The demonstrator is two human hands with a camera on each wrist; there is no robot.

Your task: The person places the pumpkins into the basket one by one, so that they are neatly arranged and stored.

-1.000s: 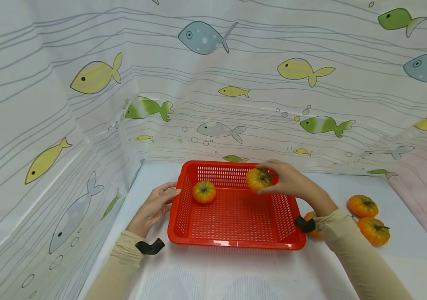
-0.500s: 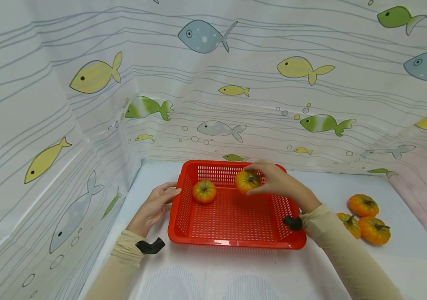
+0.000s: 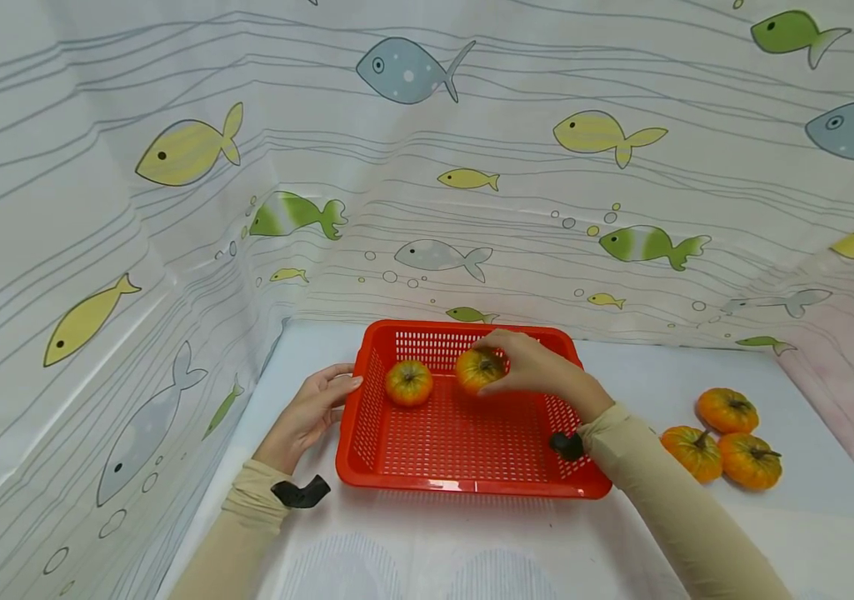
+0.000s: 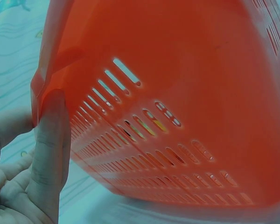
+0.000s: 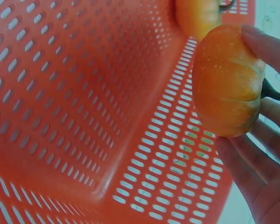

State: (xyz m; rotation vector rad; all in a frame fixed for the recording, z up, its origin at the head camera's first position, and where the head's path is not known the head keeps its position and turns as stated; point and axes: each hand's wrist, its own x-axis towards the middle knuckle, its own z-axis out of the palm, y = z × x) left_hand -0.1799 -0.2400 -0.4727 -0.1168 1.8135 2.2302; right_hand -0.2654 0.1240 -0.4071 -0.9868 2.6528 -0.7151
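Note:
A red slotted plastic basket point(image 3: 471, 442) stands on the white table. My left hand point(image 3: 312, 410) pinches its left rim between thumb and fingers, which the left wrist view shows up close on the basket wall point(image 4: 177, 70). Over the basket's back half, my right hand point(image 3: 535, 367) grips a small orange pumpkin point(image 3: 477, 371) by its sides. In the right wrist view this pumpkin point(image 5: 228, 81) has its dark stem toward the palm. A second small pumpkin point(image 3: 408, 383) sits inside the basket at the back left.
Right of the basket, three more small pumpkins lie close together: one at the back point(image 3: 727, 410), one at the front left point(image 3: 692, 453) and one at the front right point(image 3: 750, 461). A fish-patterned curtain point(image 3: 427, 208) rises behind the table and along the sides.
My right hand has moved left over the basket with its pumpkin, nearer to the one inside. The left hand and basket have stayed in place.

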